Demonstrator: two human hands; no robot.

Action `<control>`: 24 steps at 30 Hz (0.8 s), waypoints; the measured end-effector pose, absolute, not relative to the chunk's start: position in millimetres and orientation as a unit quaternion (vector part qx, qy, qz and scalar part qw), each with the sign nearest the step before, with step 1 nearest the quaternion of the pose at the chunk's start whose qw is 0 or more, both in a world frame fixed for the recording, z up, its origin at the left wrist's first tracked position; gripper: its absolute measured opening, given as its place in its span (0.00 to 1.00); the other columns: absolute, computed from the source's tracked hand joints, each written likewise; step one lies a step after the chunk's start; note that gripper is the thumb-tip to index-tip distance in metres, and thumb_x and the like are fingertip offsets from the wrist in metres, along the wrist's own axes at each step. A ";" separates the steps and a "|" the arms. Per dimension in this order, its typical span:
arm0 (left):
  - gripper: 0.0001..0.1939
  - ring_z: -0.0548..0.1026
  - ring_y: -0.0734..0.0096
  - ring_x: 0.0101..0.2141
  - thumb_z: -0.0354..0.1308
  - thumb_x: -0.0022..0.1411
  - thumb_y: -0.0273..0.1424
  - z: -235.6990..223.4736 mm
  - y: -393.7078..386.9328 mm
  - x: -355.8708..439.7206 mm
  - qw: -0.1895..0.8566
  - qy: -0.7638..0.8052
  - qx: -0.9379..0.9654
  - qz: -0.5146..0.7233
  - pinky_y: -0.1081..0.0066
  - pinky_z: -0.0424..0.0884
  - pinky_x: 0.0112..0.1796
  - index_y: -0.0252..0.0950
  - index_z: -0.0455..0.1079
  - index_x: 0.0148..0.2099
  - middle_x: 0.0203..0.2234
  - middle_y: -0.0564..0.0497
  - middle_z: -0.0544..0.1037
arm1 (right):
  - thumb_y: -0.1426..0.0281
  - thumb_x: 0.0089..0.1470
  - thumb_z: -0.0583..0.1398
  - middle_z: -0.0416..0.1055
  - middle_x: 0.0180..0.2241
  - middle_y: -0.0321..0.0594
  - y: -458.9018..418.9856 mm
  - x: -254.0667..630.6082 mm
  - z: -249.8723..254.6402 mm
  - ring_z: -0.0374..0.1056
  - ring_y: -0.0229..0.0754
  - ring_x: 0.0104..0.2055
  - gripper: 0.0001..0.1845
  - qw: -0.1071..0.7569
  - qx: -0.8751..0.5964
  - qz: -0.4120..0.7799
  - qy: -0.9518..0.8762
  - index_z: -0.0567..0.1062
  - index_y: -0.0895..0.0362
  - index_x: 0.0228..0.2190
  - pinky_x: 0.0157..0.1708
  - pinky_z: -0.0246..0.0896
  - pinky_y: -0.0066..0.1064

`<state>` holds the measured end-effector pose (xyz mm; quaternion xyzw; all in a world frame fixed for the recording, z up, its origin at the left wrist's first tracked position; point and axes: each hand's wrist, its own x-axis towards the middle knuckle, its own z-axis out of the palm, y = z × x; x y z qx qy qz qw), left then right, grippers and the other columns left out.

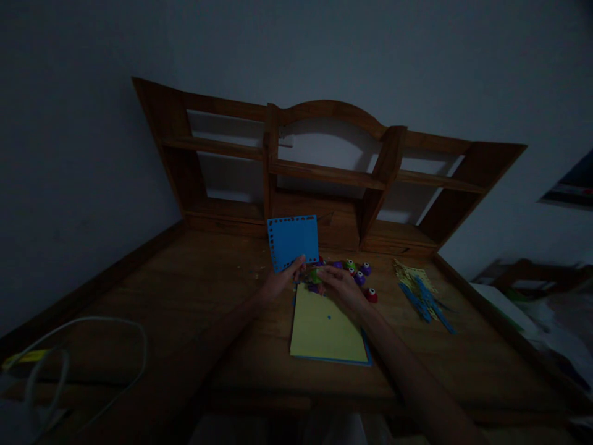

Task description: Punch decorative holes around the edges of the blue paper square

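My left hand is closed on the lower edge of a blue sheet of paper. Small shapes are punched out along the sheet's left and top edges. Beside it, my right hand grips a small green craft punch, near the sheet's lower right corner. Whether the punch is around the paper's edge I cannot tell. Below both hands lies a stack of yellow paper with blue sheets under it, and a tiny blue cut-out rests on top.
Several purple, green and red punches, such as a red one, stand right of my hands. Blue and yellow paper scraps lie farther right. A wooden shelf unit rises behind the desk. A white cable loops at left.
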<state>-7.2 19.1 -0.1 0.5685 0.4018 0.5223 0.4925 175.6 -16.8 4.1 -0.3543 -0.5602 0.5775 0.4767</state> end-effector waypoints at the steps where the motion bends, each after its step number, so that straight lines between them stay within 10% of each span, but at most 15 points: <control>1: 0.21 0.69 0.71 0.24 0.56 0.56 0.49 -0.4 19.5 -7.5 0.491 0.404 0.569 0.521 0.69 0.68 0.31 0.35 0.68 0.25 0.21 0.51 0.73 | 0.59 0.52 0.63 0.71 0.26 0.39 -16.4 175.8 4.3 0.64 0.36 0.25 0.15 0.476 -0.354 0.585 -0.553 0.77 0.59 0.33 0.29 0.59 0.29; 24: 0.20 0.68 0.71 0.22 0.57 0.56 0.47 -3.8 24.4 -7.4 0.413 0.418 0.628 0.510 0.72 0.63 0.27 0.36 0.65 0.23 0.18 0.53 0.71 | 0.65 0.55 0.59 0.72 0.29 0.40 5.8 195.1 -0.2 0.66 0.33 0.24 0.11 0.529 -0.258 0.743 -0.318 0.74 0.60 0.35 0.22 0.63 0.21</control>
